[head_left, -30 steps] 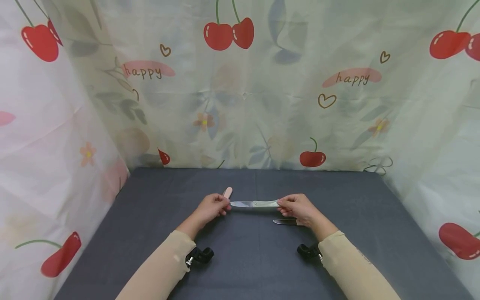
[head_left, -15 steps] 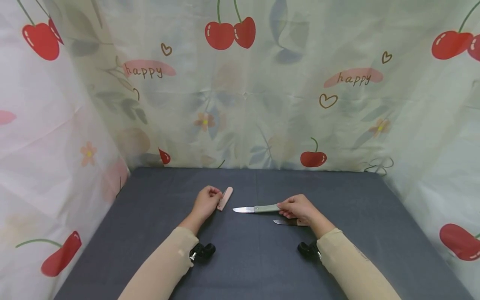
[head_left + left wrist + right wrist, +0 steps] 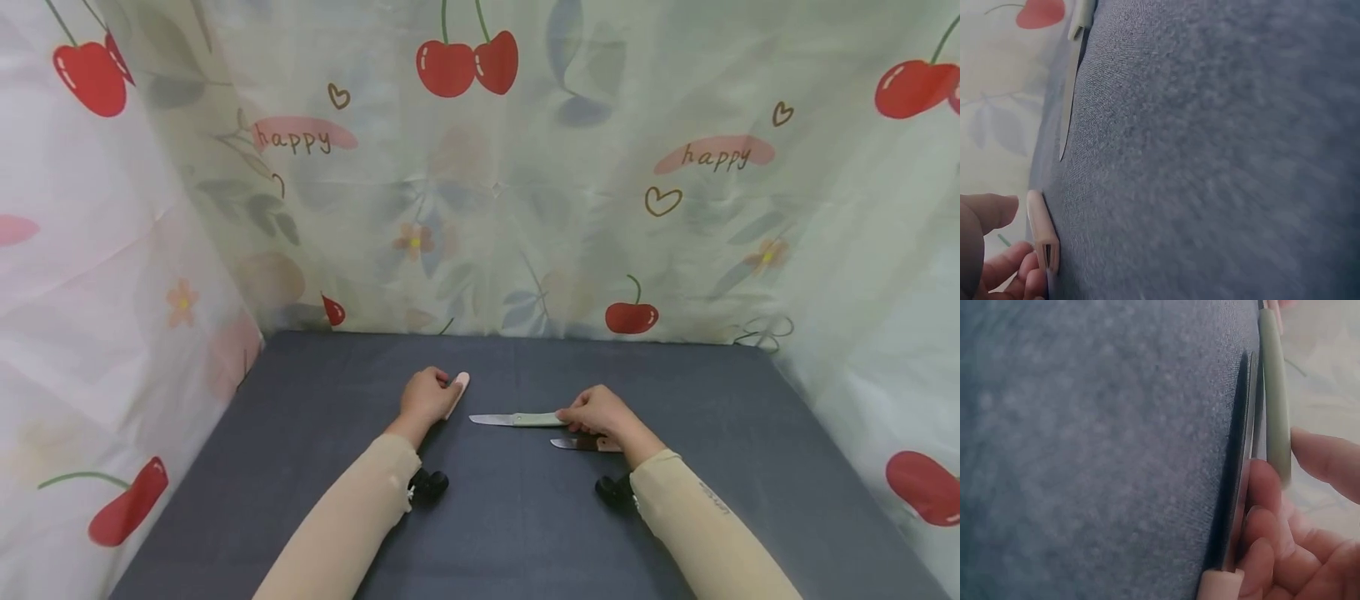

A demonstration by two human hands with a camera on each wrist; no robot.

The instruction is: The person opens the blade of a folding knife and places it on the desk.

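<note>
Right grip (image 3: 600, 412) is pinching the butt of a pale-green folding knife (image 3: 536, 419) between thumb and fingers; the knife is extending leftward from it, unfolded, its tip pointing toward the left grip (image 3: 427, 393). Just below the right grip, on the side nearer the person, a pink-handled knife (image 3: 585, 444) is lying with its blade bared too, and the lower fingers are sitting right beside that steel, touching or nearly so. The left grip is grasping nothing: its fingers are resting against or close behind a closed pink folding knife (image 3: 1043, 231), the thumb standing apart. Dark counter (image 3: 487, 517) is spreading under both grips, and a cherry-print curtain (image 3: 495, 208) is hanging beyond them.

Bare fingers are probably facing the main risk: a downward slip of the right grip could be dragging skin along the nearer blade. Pinching only the butt is likely leaving the green knife free to pivot.
</note>
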